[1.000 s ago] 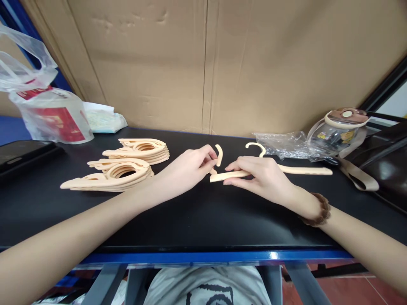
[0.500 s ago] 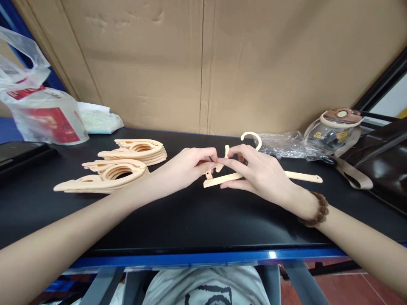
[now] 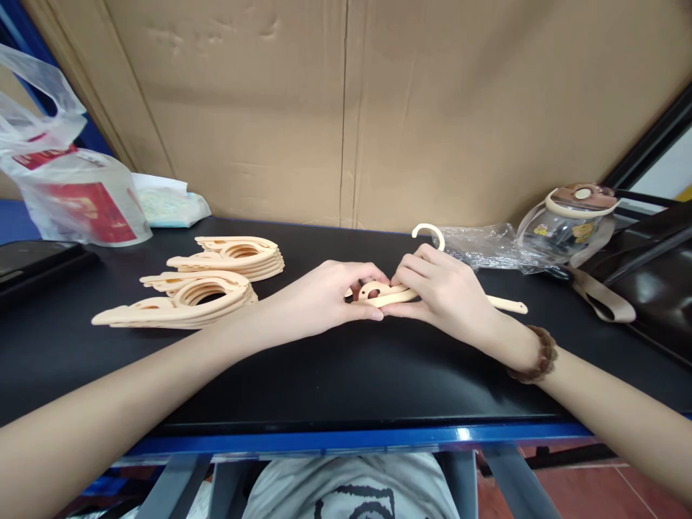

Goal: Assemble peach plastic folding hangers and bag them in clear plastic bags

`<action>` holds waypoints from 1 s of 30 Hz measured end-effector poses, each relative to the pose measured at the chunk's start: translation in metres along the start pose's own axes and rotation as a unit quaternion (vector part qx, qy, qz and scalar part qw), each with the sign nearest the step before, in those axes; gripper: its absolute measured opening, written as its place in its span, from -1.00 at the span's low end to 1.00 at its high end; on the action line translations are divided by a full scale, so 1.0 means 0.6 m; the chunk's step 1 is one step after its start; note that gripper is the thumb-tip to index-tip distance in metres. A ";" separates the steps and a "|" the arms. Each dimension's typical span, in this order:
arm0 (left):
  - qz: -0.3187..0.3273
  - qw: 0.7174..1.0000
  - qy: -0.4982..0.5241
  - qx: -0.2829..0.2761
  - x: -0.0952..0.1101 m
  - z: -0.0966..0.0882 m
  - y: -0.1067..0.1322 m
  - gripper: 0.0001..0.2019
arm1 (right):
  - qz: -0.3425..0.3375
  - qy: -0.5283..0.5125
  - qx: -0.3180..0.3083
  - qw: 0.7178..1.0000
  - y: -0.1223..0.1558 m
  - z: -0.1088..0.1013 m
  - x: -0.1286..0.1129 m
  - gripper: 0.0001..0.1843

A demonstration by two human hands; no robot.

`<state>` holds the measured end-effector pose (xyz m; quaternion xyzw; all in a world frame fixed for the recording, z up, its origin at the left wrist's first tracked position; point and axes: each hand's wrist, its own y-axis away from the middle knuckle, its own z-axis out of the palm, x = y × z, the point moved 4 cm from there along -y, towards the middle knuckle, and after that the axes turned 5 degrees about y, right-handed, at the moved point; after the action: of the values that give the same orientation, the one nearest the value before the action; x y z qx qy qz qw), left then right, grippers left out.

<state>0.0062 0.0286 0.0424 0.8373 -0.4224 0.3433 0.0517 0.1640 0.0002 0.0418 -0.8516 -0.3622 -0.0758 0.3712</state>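
Observation:
Between my two hands is a cream plastic folding hanger [image 3: 387, 296], held just above the black tabletop. My left hand [image 3: 338, 292] pinches its left end with thumb and fingers. My right hand [image 3: 440, 285] is closed around its middle, hiding much of it. The hook [image 3: 431, 232] shows beyond my right knuckles, and one arm of the hanger sticks out to the right of that hand. To the left of my left hand lie two stacks of matching folded hangers, a nearer one [image 3: 178, 306] and a farther one [image 3: 254, 263].
A crumpled clear plastic wrapper [image 3: 481, 245] and a clear bottle [image 3: 565, 227] with a strap stand at the back right, beside a dark bag [image 3: 654, 281]. At the left are a phone [image 3: 40, 263], a plastic bag [image 3: 91, 194] and a tissue pack [image 3: 167, 202]. Cardboard [image 3: 243, 108] rises behind.
The hanger's separate-looking pieces have come together between my fingertips, and the arm on the right has shifted left. My left hand has moved slightly right, its thumb now under the hanger's end.

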 end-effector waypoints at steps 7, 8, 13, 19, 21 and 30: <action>0.040 0.997 -0.050 0.035 -0.008 -0.010 0.002 -0.74 | 0.023 -0.018 -0.032 0.999 0.000 0.005 0.010 -0.69; 0.040 0.997 -0.058 0.036 -0.010 -0.012 0.002 -0.73 | 0.027 -0.025 -0.039 0.999 0.000 0.006 0.011 -0.73; -0.011 0.989 -0.138 0.053 -0.026 -0.017 0.003 -0.69 | 0.053 -0.081 -0.063 0.993 0.000 0.012 0.018 -0.84; -0.052 0.957 -0.257 0.126 -0.030 -0.020 0.006 -0.73 | 0.087 -0.074 -0.095 0.989 0.005 0.032 0.028 -0.84; -0.074 0.951 -0.278 0.115 -0.033 -0.018 0.006 -0.76 | 0.106 -0.063 -0.102 0.987 0.008 0.040 0.034 -0.83; -0.073 0.953 -0.291 0.047 -0.044 -0.001 0.007 -0.78 | 0.128 -0.071 -0.139 0.979 0.009 0.062 0.037 -0.78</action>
<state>-0.0078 0.0440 0.0258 0.9309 -0.3403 0.0997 -0.0876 0.1785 0.0355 0.0209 -0.9375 -0.2614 -0.0170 0.2292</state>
